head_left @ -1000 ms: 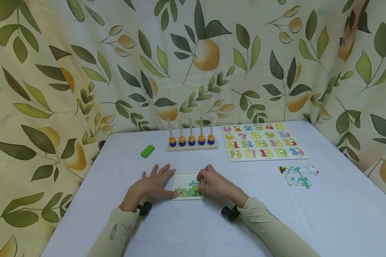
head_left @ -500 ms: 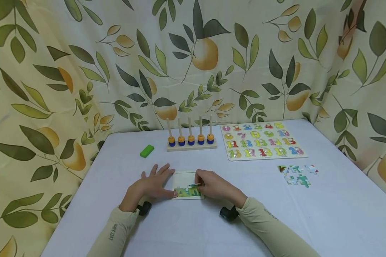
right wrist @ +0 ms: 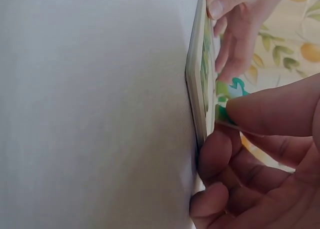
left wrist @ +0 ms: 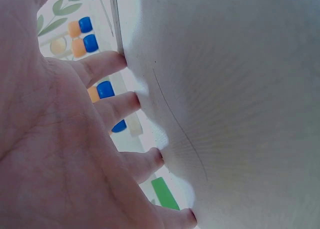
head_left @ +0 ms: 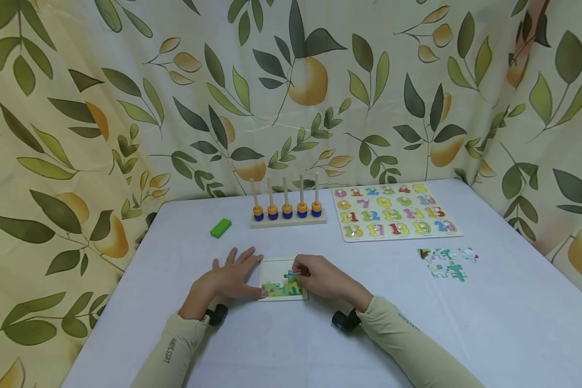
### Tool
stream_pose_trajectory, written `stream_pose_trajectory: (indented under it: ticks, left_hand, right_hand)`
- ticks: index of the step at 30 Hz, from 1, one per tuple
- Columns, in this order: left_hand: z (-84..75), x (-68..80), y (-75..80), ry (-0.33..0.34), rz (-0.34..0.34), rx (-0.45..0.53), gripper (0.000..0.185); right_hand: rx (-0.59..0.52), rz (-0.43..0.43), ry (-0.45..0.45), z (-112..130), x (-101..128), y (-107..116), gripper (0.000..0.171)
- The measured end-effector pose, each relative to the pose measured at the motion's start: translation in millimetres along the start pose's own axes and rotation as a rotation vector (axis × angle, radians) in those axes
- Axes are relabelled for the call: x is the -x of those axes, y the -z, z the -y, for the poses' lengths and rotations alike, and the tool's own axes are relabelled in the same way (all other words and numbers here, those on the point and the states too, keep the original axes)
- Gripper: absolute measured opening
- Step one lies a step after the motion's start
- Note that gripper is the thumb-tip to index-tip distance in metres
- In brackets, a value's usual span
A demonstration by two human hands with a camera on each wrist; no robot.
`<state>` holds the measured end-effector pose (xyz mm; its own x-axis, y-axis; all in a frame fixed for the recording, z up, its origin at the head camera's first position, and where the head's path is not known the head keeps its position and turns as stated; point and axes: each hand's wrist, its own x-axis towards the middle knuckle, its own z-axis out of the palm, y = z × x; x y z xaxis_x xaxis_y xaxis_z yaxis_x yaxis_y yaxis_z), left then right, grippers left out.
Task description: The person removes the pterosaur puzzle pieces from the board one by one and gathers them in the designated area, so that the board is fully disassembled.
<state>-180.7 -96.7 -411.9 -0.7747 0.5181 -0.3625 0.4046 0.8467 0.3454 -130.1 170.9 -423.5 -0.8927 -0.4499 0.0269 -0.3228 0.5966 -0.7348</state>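
Pinching a puzzle piece [head_left: 290, 274], seemingly over the tray [head_left: 273, 267].

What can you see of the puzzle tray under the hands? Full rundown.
The puzzle tray is a small, thin, pale rectangular board lying flat on the white table, near the front edge. Its lower part is filled with green-toned pieces; the upper left looks bare. The left hand lies flat beside it, thumb against its left edge. The right hand pinches a teal puzzle piece over its right half. The right wrist view shows a raised rim.
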Motion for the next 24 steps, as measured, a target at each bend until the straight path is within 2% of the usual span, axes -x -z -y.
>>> stream_pose_trajectory:
  ticks: [6,13,19,24]
  left_hand:
    - [-1.4,0.4,-0.1,0.004,0.01,-0.001,0.099]
    - [0.5,0.2,-0.4,0.01,0.001,-0.006,0.1]
    - [1.2,-0.5,-1.7,0.001,-0.002,0.005,0.099]
    - [0.2,0.8,-1.9,-0.002,-0.005,0.005,0.099]
  right_hand:
    - [-0.057,-0.013,-0.018,-2,5,5,0.01]
    - [-0.16,-0.03,-0.076,-2,11,12,0.019]
    - [-0.174,-0.066,-0.115,-5,22,20,0.022]
    - [-0.194,-0.127,-0.164,-11,35,37,0.025]
